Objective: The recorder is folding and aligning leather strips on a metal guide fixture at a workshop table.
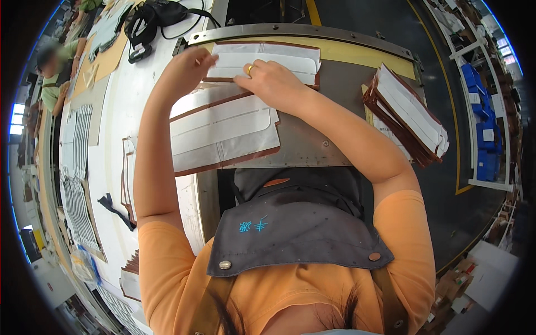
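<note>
While the right hand (272,81) lies over the near edge of the far brown-edged white panel (273,51), its fingers bent and partly spread, the left hand (195,66) is loosely curled at that panel's left end, its fingertips blurred; whether either has hold of the panel I cannot tell. The panel lies on the grey desk (318,125), with a metal bar (301,31) running beyond it. Just nearer the person than the far panel is a second brown-edged white panel (226,131); right of the far panel, fanned-out brown-edged panels (407,111) form a stack.
</note>
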Tool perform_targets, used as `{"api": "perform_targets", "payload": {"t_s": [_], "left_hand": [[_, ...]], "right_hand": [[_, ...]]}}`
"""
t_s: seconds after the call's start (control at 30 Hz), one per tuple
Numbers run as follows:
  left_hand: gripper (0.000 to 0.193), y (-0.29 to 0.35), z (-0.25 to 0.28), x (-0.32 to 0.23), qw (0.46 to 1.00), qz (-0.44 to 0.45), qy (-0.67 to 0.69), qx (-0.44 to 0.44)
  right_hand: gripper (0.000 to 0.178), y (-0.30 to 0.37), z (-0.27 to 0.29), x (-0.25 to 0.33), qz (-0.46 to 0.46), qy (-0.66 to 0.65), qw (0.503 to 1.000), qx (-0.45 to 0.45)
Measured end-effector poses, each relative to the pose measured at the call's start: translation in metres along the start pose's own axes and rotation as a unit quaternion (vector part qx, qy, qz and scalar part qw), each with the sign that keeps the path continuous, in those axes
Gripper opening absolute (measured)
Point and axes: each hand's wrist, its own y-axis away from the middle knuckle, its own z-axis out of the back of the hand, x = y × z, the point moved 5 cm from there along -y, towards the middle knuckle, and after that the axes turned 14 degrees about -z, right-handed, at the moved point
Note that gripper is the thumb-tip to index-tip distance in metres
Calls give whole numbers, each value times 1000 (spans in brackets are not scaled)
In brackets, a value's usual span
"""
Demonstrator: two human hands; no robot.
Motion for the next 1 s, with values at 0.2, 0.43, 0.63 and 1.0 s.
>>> {"api": "perform_targets", "payload": {"t_s": [0.2, 0.43, 0.63, 1.0], "left_hand": [[30, 33, -20, -55, 935, -5, 10, 355], [50, 100, -34, -79, 946, -90, -159, 267], [48, 94, -48, -40, 965, -111, -230, 54], [39, 69, -45, -13, 953, -62, -296, -15]], "right_hand": [[14, -1, 3, 2, -19, -9, 1000, -13], [7, -10, -9, 4, -39, 106, 994, -14], [7, -5, -2, -2, -10, 55, 996, -69], [8, -3, -2, -1, -19, 49, 996, -70]]}}
